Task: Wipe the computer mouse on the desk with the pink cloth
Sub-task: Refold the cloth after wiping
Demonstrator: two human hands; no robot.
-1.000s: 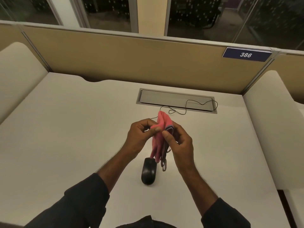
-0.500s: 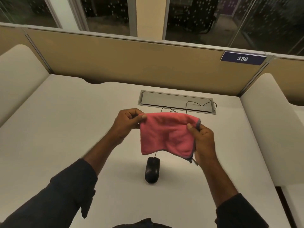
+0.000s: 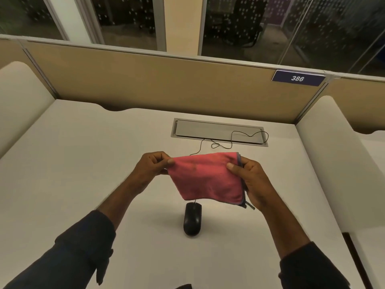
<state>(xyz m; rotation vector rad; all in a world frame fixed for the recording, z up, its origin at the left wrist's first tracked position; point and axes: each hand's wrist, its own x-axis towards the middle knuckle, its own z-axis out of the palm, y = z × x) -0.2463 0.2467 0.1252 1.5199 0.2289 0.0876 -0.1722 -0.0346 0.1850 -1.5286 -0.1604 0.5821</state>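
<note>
A pink cloth (image 3: 205, 176) with a grey hem hangs spread out in the air above the white desk (image 3: 83, 163). My left hand (image 3: 153, 164) pinches its upper left corner. My right hand (image 3: 251, 180) grips its right edge, thumb on the front. Below the cloth a black wired computer mouse (image 3: 192, 219) lies on the desk, apart from the cloth. Its thin black cable (image 3: 220, 146) runs back behind the cloth.
A grey cable-tray lid (image 3: 216, 131) is set into the desk at the back. A tan partition (image 3: 166, 84) with a blue "386" label (image 3: 298, 78) closes the far side. White side dividers (image 3: 333, 155) stand left and right.
One second ago the cloth hung bunched between my hands held close together. My hands have moved apart and spread it flat. Since half a second ago it has stayed spread.
</note>
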